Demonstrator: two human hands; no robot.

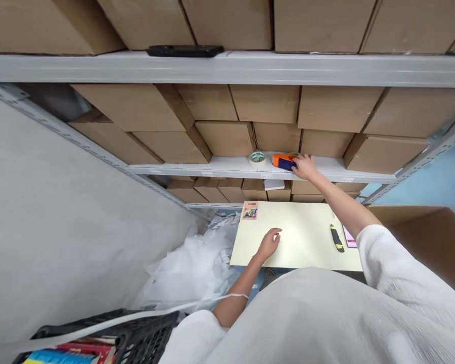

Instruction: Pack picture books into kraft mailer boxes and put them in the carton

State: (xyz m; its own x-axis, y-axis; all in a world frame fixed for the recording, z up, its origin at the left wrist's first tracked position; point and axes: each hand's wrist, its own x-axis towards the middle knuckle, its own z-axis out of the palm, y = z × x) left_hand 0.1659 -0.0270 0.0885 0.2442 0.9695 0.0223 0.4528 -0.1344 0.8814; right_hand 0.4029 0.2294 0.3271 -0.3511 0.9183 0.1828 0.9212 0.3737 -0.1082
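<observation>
Occupying the crate (146,339) are books (66,355); right fingers (298,163) grip a dispenser (282,161).

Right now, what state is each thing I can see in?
Right hand: fingers touching orange-and-blue item
Left hand: holding nothing, fingers loosely bent
Orange-and-blue item: on shelf
Tape roll: lying on shelf
Black-and-yellow cutter: lying on table; blade position unclear
Pink-screened device: apparently lit, partly hidden
Pink picture card: lying flat
Large carton: open
Black crate: open, holding colourful items
</observation>
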